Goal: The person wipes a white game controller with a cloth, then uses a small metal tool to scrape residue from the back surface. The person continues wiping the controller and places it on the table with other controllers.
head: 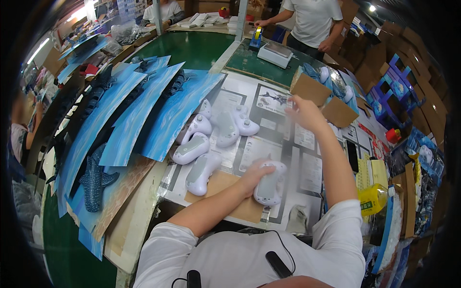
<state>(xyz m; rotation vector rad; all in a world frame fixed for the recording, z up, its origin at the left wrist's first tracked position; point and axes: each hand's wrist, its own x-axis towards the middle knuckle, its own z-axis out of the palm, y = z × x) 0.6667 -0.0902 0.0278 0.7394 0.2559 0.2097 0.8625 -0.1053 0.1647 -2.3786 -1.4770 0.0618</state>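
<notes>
My left hand (255, 176) grips a white remote controller (268, 185) with a grey panel facing up, above the front part of the table. Farther forward and to the right, my right hand (304, 112) is raised over the printed sheets (272, 99). Its fingers are bent and blurred, and I cannot see whether anything small is between them. Several more white controllers lie left of centre, among them one with its grey panel up (203, 174) and one showing its thumbstick (246, 122). A brown cardboard piece (219, 183) lies beneath my left forearm.
Blue wave-printed cards (169, 118) with dark toy sharks (94, 181) overlap at left. An open carton (311, 88) stands at right, near a phone (352, 156) and a yellow bottle (372, 199). Behind are a scale (275, 54), a tape dispenser (256, 39) and a standing person (313, 21).
</notes>
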